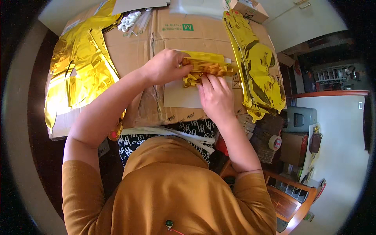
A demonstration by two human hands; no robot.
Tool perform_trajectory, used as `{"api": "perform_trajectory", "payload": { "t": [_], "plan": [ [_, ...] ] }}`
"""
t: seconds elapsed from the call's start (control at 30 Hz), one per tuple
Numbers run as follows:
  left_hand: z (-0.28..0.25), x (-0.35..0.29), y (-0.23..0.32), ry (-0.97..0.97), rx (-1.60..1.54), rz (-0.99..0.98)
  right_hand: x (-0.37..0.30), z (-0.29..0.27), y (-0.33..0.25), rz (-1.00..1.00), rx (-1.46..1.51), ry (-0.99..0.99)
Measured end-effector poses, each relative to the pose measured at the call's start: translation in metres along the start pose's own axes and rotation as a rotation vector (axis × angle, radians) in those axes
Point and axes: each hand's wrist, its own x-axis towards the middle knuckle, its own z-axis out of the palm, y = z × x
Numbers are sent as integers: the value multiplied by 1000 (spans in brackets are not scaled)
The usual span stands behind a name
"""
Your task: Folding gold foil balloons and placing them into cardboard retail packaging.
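A crumpled, partly folded gold foil balloon [209, 65] lies over a pale card [178, 97] on the cardboard surface [131, 55]. My left hand [166, 67] pinches the foil's left end between thumb and fingers. From the near side, my right hand [216, 96] has its bent fingers closed on the foil's lower edge; the fingertips are partly hidden in the folds. Flat gold foil balloons [258, 66] are stacked just right of my hands, overhanging the near edge. More flat gold foil balloons [88, 70] spread out beyond my left forearm.
White coiled pieces [128, 21] lie near the far left edge beside clear plastic. A small cardboard box [250, 9] stands at the far right. White strips [172, 133] hang across my lap. To the right are a tape roll [275, 143] and a wooden chair [288, 201].
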Motion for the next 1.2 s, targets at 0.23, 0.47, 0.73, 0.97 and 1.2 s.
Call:
{"api": "perform_trajectory", "payload": {
  "t": [0.23, 0.47, 0.73, 0.97, 1.2],
  "plan": [
    [19, -3, -24, 194, 100, 338, -11, -3, -19, 123, 17, -50],
    [19, -9, -16, 121, 151, 308, -31, -8, -27, 107, -18, -91],
    [25, -6, -26, 167, 117, 343, -8, -3, -31, 196, -135, -131],
    [22, -5, -25, 159, 135, 328, -7, 8, -16, 115, -28, 1],
    [18, -7, -20, 159, 168, 299, -8, 11, -15, 47, -15, 85]
  ]
}}
